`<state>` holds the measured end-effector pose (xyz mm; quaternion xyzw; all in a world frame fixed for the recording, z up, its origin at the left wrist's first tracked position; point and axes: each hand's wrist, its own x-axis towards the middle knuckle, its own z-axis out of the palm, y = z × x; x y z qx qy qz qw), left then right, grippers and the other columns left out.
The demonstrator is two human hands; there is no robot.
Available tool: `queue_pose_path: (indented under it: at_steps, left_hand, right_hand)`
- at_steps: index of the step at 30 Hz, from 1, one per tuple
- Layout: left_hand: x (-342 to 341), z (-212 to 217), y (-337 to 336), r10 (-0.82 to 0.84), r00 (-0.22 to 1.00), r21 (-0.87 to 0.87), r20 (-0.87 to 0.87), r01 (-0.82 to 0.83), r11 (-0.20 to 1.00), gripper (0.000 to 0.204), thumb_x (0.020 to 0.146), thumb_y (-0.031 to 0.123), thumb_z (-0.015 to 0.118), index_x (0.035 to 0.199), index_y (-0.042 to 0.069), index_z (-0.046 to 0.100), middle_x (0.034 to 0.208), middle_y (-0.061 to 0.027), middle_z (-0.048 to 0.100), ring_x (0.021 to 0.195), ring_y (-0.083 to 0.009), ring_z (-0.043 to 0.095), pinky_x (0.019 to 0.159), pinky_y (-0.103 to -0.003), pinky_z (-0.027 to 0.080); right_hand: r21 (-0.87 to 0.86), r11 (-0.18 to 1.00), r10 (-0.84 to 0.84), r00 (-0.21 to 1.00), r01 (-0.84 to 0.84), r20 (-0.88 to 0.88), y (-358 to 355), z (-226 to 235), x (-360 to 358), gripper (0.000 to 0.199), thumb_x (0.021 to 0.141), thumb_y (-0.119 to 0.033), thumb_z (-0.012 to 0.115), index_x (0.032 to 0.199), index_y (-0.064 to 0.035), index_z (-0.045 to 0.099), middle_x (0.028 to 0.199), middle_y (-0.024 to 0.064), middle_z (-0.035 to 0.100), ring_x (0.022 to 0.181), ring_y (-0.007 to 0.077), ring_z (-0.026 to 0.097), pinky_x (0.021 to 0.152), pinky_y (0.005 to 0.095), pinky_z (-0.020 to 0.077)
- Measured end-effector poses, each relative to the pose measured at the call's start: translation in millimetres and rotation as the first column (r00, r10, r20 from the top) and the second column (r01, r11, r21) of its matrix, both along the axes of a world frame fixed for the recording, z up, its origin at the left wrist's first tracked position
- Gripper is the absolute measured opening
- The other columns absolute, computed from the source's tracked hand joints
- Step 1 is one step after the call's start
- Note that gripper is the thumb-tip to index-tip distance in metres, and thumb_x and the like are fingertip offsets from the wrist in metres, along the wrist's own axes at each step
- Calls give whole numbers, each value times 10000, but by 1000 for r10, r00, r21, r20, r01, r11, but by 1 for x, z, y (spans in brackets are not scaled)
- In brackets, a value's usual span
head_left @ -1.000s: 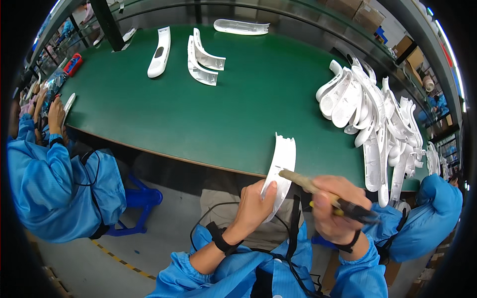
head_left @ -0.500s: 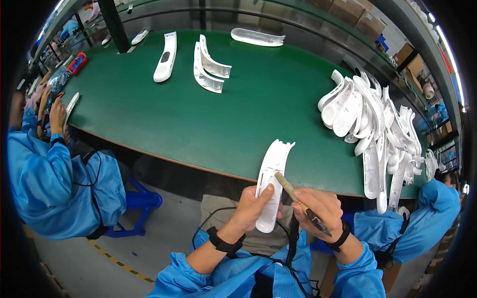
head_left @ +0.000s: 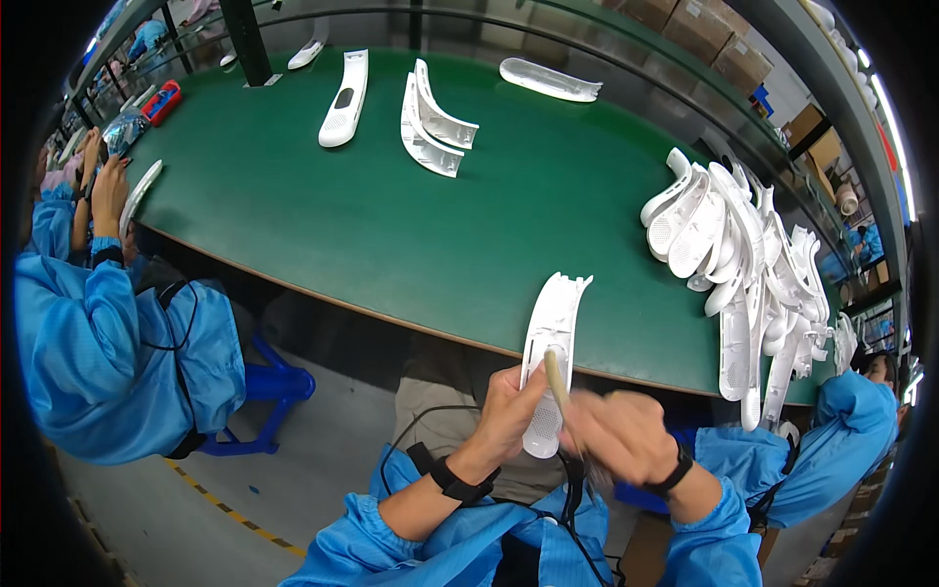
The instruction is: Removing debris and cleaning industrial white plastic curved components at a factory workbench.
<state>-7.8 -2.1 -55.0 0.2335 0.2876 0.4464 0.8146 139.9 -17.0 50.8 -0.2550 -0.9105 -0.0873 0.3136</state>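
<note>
My left hand point(head_left: 506, 416) grips a long, curved white plastic shell point(head_left: 554, 318) by its lower part, thumb pressed on its inner face. The shell is tilted, with its notched end reaching over the table edge and its perforated end toward me. In my right hand point(head_left: 626, 435), smeared by motion, is a tan stick-like tool point(head_left: 555, 374). Its tan end lies against or just over the middle of the shell; contact is hard to tell. The tool's other end is blurred below the hand.
A pile of similar white shells point(head_left: 729, 230) sits on the green table point(head_left: 323, 235) at the right. Several more shells point(head_left: 430, 127) lie along the far side. Co-workers in blue sit at the left point(head_left: 127, 342) and right point(head_left: 782, 470). A blue stool point(head_left: 274, 382) stands at left.
My right hand has swung quickly, and the tool has turned more upright against the shell. The shell has shifted slightly right in view. The whole view has also shifted slightly.
</note>
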Motion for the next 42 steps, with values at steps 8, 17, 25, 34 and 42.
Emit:
queue_pose_path:
  at_steps: [8,17,25,34,42]
  left_hand:
    - [4,6,-4,45,999,-5,-29,-45,999,355,975,360,585,912,14,635,724,-31,637,598,-68,593,530,-212,477]
    - [5,6,-2,92,996,53,-12,-91,994,362,962,382,608,877,32,637,739,-15,644,575,-58,580,507,-212,454]
    - [3,-11,-2,88,996,99,18,-89,991,307,993,277,561,933,-12,643,770,-36,647,649,-74,602,565,-234,487]
    - [4,3,-8,105,990,46,-93,-101,994,327,994,283,552,979,-30,644,761,-62,660,630,-116,641,573,-244,518]
    - [-3,31,-15,270,735,448,-622,50,893,217,959,144,548,1020,-39,649,776,-94,682,666,-140,643,589,-292,471]
  right_hand:
    - [6,1000,9,999,-9,-35,-3,10,-9,271,779,-114,743,968,50,638,826,124,661,549,145,579,477,239,465]
    - [-64,997,-40,997,36,-72,8,-2,-8,243,769,-111,729,949,37,660,846,139,675,539,146,569,468,249,461]
    - [-108,990,-100,991,90,-90,9,-2,-9,339,747,-114,722,1033,53,652,861,137,673,545,166,576,479,263,469]
    - [-260,965,-110,962,43,-251,-8,12,-2,344,752,-143,786,1022,26,658,821,121,670,630,238,650,536,308,523]
    - [-609,793,-538,455,-11,-709,-13,17,35,178,984,-144,508,1001,25,563,1087,234,651,1002,310,649,968,431,466]
